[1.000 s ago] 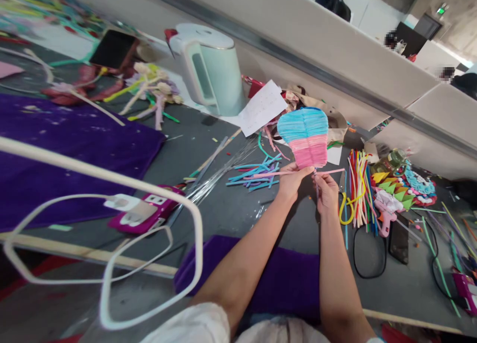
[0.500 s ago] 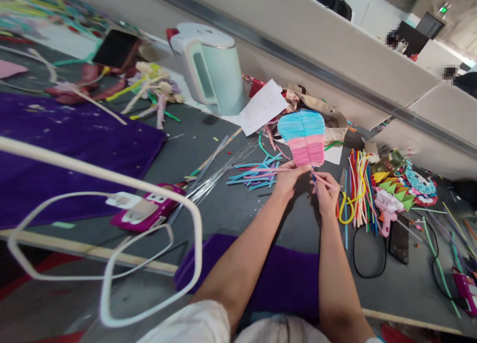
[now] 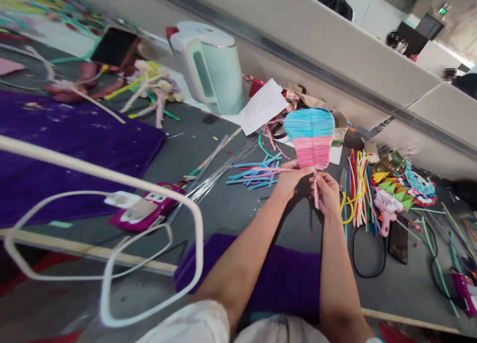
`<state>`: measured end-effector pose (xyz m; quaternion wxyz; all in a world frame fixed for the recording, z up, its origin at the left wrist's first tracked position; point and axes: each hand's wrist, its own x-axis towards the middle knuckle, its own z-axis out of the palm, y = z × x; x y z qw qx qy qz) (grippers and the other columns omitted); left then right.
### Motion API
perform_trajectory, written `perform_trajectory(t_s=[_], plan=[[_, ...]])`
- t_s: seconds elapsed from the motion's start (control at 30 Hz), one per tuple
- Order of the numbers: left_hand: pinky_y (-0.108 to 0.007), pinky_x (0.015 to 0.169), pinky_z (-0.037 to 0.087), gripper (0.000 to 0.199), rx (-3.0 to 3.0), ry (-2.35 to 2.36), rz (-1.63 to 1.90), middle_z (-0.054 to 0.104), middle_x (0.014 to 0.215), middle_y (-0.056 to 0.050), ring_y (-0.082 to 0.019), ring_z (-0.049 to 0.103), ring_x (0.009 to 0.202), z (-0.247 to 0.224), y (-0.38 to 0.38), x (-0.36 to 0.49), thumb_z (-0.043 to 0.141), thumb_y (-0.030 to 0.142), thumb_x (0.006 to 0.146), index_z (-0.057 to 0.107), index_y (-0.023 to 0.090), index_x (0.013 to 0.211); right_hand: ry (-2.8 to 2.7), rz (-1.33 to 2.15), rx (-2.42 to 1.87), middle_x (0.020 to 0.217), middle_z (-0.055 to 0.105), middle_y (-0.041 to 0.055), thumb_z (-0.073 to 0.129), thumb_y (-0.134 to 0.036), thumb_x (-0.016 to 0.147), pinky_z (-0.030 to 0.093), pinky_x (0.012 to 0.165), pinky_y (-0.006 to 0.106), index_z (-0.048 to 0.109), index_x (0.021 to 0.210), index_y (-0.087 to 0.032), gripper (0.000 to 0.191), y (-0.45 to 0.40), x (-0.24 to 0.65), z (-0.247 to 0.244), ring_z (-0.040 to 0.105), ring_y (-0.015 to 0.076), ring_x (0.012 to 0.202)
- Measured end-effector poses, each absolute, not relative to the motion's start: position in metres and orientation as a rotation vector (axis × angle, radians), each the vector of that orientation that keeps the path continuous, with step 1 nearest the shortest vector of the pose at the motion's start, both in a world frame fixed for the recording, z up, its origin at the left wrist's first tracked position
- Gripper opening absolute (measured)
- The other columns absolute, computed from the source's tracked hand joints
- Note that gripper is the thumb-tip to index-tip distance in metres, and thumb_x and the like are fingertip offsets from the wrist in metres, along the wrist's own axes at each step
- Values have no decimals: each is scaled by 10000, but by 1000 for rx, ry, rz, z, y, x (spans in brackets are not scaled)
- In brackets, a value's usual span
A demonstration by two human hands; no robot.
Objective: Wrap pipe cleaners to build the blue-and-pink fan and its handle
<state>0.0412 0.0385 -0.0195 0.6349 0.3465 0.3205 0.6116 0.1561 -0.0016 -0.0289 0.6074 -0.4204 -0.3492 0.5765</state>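
Observation:
A fan-shaped piece (image 3: 312, 138), blue on top and pink below, stands upright above my hands, made of rows of fuzzy stems. My left hand (image 3: 292, 180) pinches its lower edge, with pink stems (image 3: 266, 169) sticking out to the left. Just under the piece, my right hand (image 3: 326, 190) has its fingers closed on a pink stem (image 3: 316, 196) that hangs down. Blue and purple stem pieces (image 3: 253, 179) lie on the table left of my left hand.
Kettle (image 3: 219, 69) and paper (image 3: 264, 107) behind; colored stems (image 3: 359, 189), yellow-handled scissors (image 3: 347, 209), pink glue gun (image 3: 386, 216) and phone (image 3: 398, 243) at right. Purple cloth (image 3: 286, 278) lies near me. A white cable (image 3: 199, 243) loops at left, by a magenta power strip (image 3: 149, 209).
The fan-shaped piece has moved slightly right and turned more squarely to view. The pink stem at my right hand has swung from slanting right to hanging down.

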Motion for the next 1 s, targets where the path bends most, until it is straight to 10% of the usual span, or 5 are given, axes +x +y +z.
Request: perform_trajectory(t_s=[0.63,1.0], plan=[[-288,670,494,287,636,793,1447,709,695,-37,-145,621,619,-28,39,54,847,236,469,719,139,707,-1344,557,-1380,727,601,-7,564,-361,830,420,639,240,620,805,-200,172,-2,156,-35,516,119,648],[-236,495,433,218,791,847,1460,647,593,-8,-113,540,504,-23,38,48,817,268,512,674,146,623,-1034,1137,-1370,511,591,-8,605,-508,782,330,385,184,624,643,-161,374,0,149,-37,463,68,400]])
